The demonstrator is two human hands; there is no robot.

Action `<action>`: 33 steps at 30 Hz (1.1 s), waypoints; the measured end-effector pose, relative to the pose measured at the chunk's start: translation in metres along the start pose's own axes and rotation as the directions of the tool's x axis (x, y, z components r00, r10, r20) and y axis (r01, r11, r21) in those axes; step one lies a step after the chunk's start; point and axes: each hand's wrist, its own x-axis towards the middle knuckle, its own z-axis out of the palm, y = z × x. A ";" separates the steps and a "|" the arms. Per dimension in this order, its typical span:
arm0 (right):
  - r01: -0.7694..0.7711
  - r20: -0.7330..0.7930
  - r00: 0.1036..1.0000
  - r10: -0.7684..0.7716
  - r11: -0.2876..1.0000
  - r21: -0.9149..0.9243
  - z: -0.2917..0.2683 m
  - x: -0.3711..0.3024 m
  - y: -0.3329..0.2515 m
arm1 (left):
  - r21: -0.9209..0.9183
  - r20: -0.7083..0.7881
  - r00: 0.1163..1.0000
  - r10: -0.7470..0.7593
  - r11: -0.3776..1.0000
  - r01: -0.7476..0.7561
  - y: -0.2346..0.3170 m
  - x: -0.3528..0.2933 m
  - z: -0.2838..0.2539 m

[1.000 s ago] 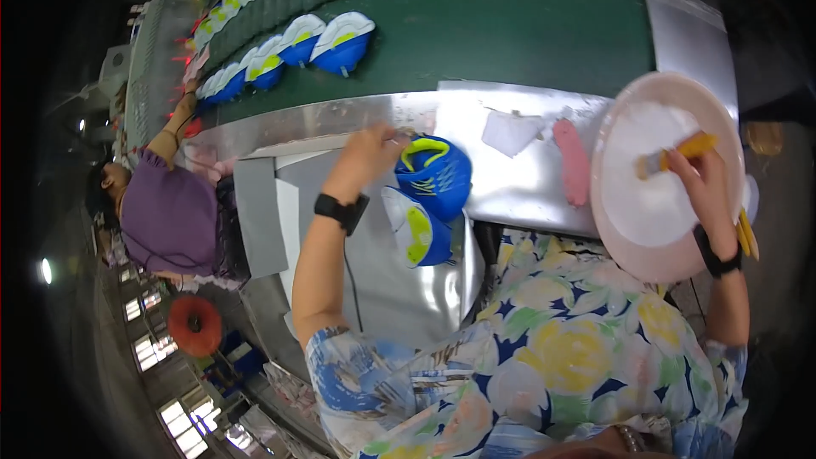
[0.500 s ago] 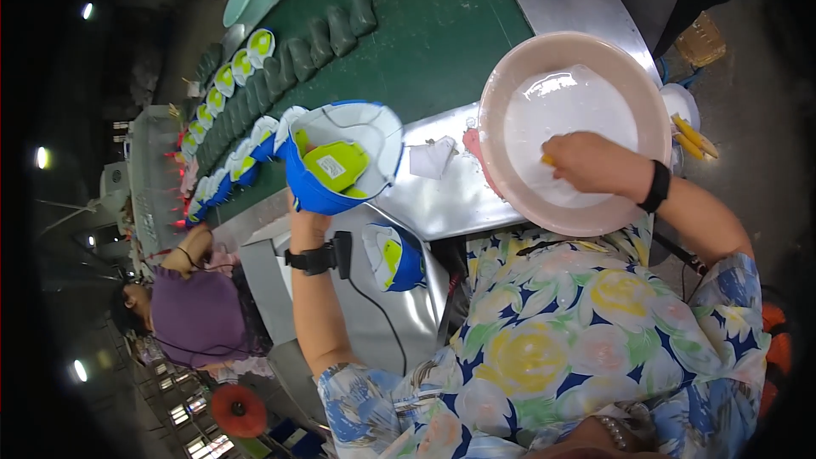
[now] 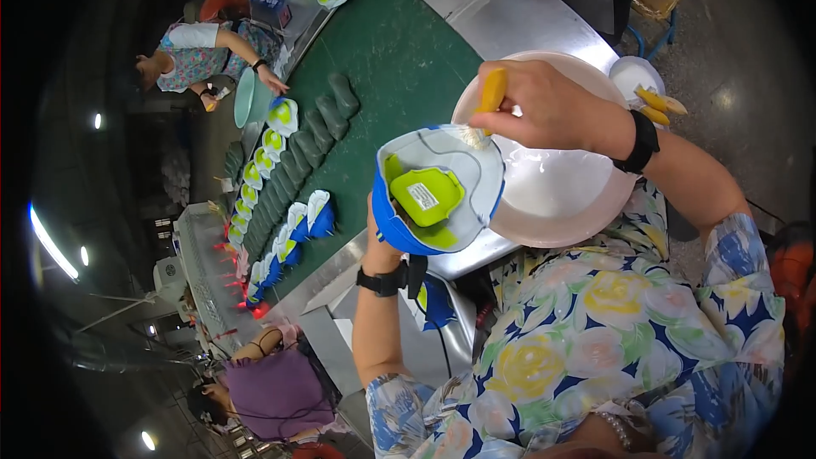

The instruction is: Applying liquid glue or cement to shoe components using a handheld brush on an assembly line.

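Since the earlier frame, one brush (image 3: 493, 90) is moving from one basin (image 3: 614, 197) to one shoe upper (image 3: 469, 177). I'm pinching the brush in right grip (image 3: 544, 106); left grip (image 3: 380, 242) is clasping the upper just above it, fingers mostly hidden.

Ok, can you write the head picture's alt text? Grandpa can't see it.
A person has a blue shoe upper in the left grip and, at its rim, a brush in the right grip. Nearby are a pinkish basin and more uppers.
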 end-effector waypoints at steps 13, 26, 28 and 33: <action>-0.521 0.008 0.823 0.568 0.748 0.411 0.029 -0.032 -0.006 | 0.067 -0.152 0.917 0.369 0.929 -0.363 0.011 -0.004 0.048; -0.058 -0.186 0.974 0.129 0.937 0.344 0.012 -0.036 0.003 | -0.452 0.289 0.729 -0.620 0.583 0.675 -0.011 -0.011 0.024; -0.067 -0.149 0.981 0.125 0.936 0.345 0.014 -0.036 -0.003 | -0.620 0.648 0.663 -0.375 0.246 0.745 -0.020 -0.032 0.032; 0.310 -0.143 0.949 -0.280 0.909 0.279 0.031 -0.025 -0.013 | -0.456 0.545 0.662 -0.514 0.481 0.749 -0.008 -0.064 0.088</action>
